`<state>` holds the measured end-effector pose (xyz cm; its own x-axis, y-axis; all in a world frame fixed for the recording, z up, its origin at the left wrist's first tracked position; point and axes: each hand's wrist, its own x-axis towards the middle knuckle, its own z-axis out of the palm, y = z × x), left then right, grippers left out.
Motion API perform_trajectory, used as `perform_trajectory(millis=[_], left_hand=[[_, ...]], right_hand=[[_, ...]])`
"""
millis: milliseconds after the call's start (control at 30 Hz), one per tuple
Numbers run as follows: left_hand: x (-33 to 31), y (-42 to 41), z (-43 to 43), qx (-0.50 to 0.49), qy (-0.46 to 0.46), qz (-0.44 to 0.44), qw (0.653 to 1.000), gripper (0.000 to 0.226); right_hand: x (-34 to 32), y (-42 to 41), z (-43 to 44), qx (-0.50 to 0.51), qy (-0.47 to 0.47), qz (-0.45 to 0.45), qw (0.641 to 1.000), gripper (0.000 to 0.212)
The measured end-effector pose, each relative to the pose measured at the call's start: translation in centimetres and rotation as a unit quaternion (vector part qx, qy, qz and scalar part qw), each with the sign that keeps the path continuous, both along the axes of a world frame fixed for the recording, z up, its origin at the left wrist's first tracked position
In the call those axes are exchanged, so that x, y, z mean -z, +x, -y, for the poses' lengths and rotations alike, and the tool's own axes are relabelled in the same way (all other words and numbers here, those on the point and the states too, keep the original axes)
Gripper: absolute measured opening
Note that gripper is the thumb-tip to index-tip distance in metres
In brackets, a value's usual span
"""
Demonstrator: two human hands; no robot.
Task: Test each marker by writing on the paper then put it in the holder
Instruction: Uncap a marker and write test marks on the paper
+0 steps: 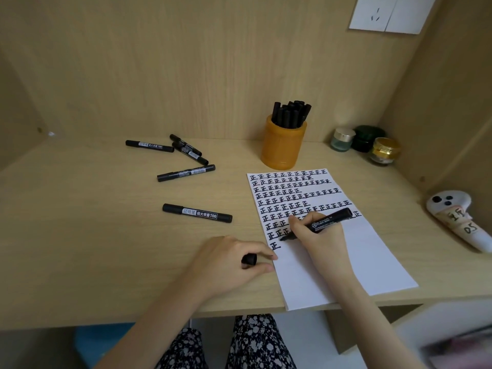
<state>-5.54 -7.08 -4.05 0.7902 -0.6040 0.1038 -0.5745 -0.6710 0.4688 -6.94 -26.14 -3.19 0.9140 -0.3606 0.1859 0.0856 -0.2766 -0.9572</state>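
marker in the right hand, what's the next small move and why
Probably press the tip down and write the next character. The right hand holds the uncapped marker with its tip at the paper, beside the lone character starting the newest row, while the left hand keeps the cap ready for recapping afterwards.

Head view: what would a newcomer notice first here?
First, the paper at centre right, covered with rows of black characters, where the right hand writes with a marker. Behind it stands an orange holder full of markers. The left hand holds the cap.
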Motion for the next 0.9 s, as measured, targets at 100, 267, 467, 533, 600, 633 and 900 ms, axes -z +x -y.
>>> perform_trajectory(millis=[100,267,467,533,600,633,900], left_hand=[[0.07,0.05,0.03,-0.002,-0.004,-0.002,1.000,0.038],[-0.12,-0.05,0.06,-0.004,0.003,-0.001,1.000,0.034],[-0.23,-0.14,0.02,-0.004,-0.002,-0.009,1.000,0.033],[-0.29,-0.20,0.03,-0.004,0.001,-0.006,1.000,0.033],[-0.35,-0.26,0.05,-0.005,0.004,-0.006,1.000,0.031],[-0.35,-0.25,0.06,-0.006,0.004,-0.006,1.000,0.031],[-0.58,-0.39,0.05,-0.012,0.001,-0.008,1.000,0.025]], right_hand=[[-0.08,-0.06,-0.04,-0.004,-0.001,-0.003,1.000,0.025],[-0.09,-0.10,-0.16,-0.008,-0.025,-0.013,1.000,0.026],[-0.30,-0.26,-0.18,0.019,-0.025,-0.011,0.999,0.023],[-0.35,-0.32,-0.12,0.016,-0.013,-0.011,1.000,0.024],[-0.40,-0.36,-0.05,0.013,-0.002,-0.014,1.000,0.025],[-0.40,-0.38,-0.03,0.011,-0.002,-0.015,1.000,0.026],[-0.36,-0.35,-0.15,0.000,-0.023,-0.029,0.999,0.022]])
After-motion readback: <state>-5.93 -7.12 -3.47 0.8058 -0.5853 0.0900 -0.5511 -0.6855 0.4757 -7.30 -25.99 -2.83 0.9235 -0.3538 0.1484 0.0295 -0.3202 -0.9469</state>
